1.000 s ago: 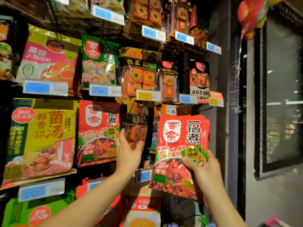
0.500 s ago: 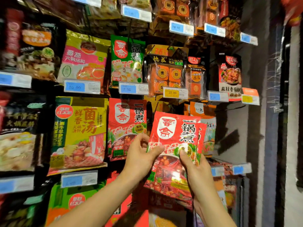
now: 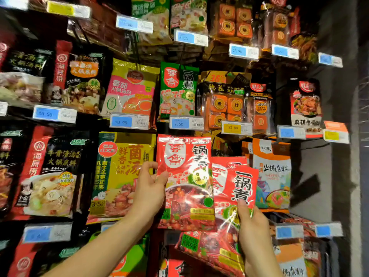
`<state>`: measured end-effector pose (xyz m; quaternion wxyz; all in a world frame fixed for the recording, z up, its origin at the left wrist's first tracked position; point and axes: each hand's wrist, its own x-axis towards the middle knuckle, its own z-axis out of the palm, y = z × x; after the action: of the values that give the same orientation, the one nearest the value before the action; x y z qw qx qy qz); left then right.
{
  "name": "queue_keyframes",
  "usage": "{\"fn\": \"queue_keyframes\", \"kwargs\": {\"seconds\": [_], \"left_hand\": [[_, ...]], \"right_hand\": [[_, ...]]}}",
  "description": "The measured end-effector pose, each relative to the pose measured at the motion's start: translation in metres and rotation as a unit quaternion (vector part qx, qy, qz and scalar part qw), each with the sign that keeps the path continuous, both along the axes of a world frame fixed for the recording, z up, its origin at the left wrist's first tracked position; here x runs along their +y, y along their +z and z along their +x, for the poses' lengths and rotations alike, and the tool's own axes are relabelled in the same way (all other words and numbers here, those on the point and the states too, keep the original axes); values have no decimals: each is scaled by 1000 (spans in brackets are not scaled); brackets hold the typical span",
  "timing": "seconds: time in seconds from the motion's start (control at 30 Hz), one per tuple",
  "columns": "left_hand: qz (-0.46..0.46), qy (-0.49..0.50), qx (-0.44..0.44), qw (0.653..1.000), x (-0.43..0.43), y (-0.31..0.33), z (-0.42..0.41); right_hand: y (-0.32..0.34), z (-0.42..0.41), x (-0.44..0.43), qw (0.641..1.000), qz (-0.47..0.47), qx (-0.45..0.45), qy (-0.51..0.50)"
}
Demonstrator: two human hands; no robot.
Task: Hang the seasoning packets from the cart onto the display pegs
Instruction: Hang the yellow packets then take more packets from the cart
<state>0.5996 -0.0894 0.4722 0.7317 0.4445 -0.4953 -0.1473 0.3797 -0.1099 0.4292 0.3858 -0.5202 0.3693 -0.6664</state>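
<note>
Head view: left hand (image 3: 149, 188) pinches the left edge of a red packet (image 3: 183, 176) up against the display under a blue price tag (image 3: 185, 123); right hand (image 3: 253, 226) grips a tilted bunch of red packets (image 3: 237, 182) just beside it

shop: pegged seasoning packets (image 3: 131, 92), price tags (image 3: 129, 121)

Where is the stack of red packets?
Head view, lower centre-right: the stack sits in the right hand, just right of the red packet the left hand holds.
</note>
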Motion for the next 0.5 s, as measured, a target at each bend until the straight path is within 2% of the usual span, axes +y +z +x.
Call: {"fn": "queue_keyframes", "kwargs": {"seconds": [0.1,0.23,0.5], "left_hand": [[-28,-10,-46,998,0,19,15],[-7,-13,-114,993,-3,39,22],[-5,2,-106,994,-13,52,16]], "right_hand": [[2,-12,-1,1000,0,-17,-25],[6,-21,-2,999,8,-24,-32],[10,-18,1,998,22,-30,-58]]}}
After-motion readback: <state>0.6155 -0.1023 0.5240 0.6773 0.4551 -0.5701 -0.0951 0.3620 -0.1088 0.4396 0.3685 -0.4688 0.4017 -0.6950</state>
